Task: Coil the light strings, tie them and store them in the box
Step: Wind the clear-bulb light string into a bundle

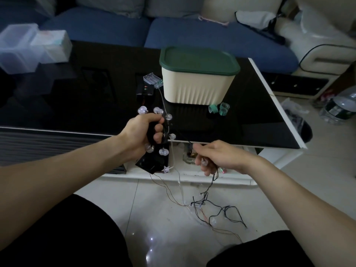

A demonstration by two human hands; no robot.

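Black glass tops the surface (pixel 250 105), where the box (pixel 196 83) waits with its green lid on. The left hand (pixel 142 132) grips the coil (pixel 163 130) tight so the loops stay together. The right hand (pixel 217 157) pinches the loose wire (pixel 212 180), whose tail lies on the floor (pixel 154 199), probably to feed the next loop.

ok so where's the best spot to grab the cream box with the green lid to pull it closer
Take the cream box by its ribbed side walls just under the green lid, one hand per side, coming from the near table edge. The lid's overhanging rim should give the fingers a stop, and the ribs may help the grip. Both hands hold light string now.
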